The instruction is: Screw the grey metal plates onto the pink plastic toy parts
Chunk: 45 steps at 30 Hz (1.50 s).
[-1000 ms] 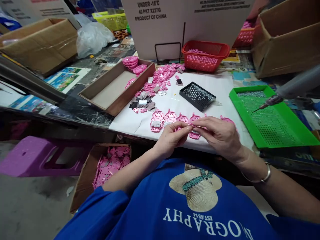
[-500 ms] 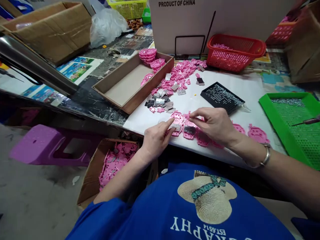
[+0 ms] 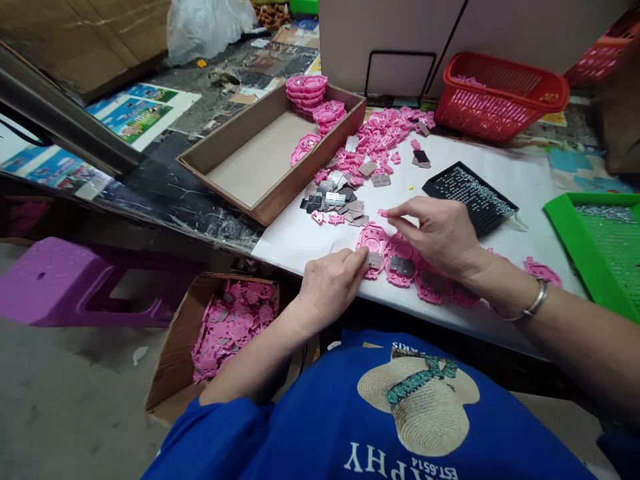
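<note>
A row of pink plastic housings point(image 3: 400, 247) lies along the front edge of the white work surface, several with a grey metal plate point(image 3: 401, 267) in the lower half. My left hand point(image 3: 333, 283) is closed at the leftmost housing point(image 3: 373, 235), thumb and forefinger pressed on the small metal plate point(image 3: 374, 260) lying in it. Just above the row, my right hand point(image 3: 445, 233) pinches a small pink plastic piece point(image 3: 383, 213) between thumb and forefinger. My right forearm and hand cover part of the housings to the right.
Behind the hands are a heap of pink pieces point(image 3: 385, 137) and loose metal plates point(image 3: 345, 200). A shallow box point(image 3: 240, 193) holds stacked housings. A black screw tray point(image 3: 463, 177), a red basket point(image 3: 493, 120) and a green tray point(image 3: 570, 233) stand right. A carton point(image 3: 173, 360) of pink parts sits below left.
My right hand has lifted off the housings a little with the small pink piece in its pinch. My left hand stays at the leftmost housing. The whole view has shifted slightly.
</note>
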Available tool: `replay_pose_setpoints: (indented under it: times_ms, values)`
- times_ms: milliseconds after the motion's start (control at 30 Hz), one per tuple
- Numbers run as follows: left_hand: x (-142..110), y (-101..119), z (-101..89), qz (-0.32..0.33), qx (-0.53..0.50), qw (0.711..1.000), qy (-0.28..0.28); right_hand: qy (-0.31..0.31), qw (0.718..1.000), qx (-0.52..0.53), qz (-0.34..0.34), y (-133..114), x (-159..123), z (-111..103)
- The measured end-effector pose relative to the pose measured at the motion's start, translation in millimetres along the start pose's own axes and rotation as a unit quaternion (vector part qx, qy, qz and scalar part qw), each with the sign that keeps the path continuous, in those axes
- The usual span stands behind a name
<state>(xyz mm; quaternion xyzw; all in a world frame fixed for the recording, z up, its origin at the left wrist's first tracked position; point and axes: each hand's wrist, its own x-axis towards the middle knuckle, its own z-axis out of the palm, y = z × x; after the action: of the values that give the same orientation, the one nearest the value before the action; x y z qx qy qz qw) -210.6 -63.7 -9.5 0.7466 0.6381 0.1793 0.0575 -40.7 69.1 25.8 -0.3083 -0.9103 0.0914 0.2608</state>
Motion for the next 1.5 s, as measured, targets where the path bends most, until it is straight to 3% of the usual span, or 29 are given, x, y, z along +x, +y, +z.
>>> replay_pose_setpoints:
  times_ms: [67, 233, 467, 567, 700, 800, 900, 1033, 1200, 1500]
  values:
    - [-1.0, -0.7, 0.2, 0.003, -0.007, 1.0, 0.004, 0.021, 1.0, 0.01, 0.009, 2.8, -0.5, -6.9]
    - [-1.1, -1.2, -2.4, 0.005, -0.022, 1.0, 0.005, -0.002, 1.0, 0.02, 0.009, 6.2, -1.0, -11.1]
    - [11.3, -2.2, -7.3, 0.007, -0.055, 0.998, 0.026, -0.016, 0.999, -0.037, 0.03, 43.8, 35.2, 5.8]
    - [14.9, 0.6, -7.3, 0.001, -0.026, 1.0, -0.007, -0.061, 0.994, -0.065, 0.059, 54.4, 48.5, 13.2]
    - [14.6, 2.7, -6.7, -0.003, -0.026, 0.999, -0.037, -0.088, 0.995, -0.048, -0.016, 45.6, 50.3, 13.9]
    - [14.1, 0.8, -7.2, -0.005, -0.039, 0.998, -0.042, -0.159, 0.984, 0.007, -0.074, 37.7, 50.4, 14.6]
    - [14.6, -3.2, -9.1, 0.005, -0.06, 0.997, -0.051, -0.235, 0.968, 0.019, -0.087, 35.7, 54.6, 17.8]
    - [15.6, -8.2, -12.0, 0.025, -0.1, 0.993, -0.059, -0.281, 0.955, -0.011, -0.095, 32.7, 61.5, 15.2]
    - [16.0, -10.7, -12.5, 0.035, -0.116, 0.991, -0.048, -0.305, 0.947, -0.01, -0.105, 28.1, 65.5, 9.9]
    - [13.9, -14.0, -16.9, 0.049, -0.127, 0.989, -0.056, -0.327, 0.922, -0.045, -0.203, 35.4, 67.7, 11.4]
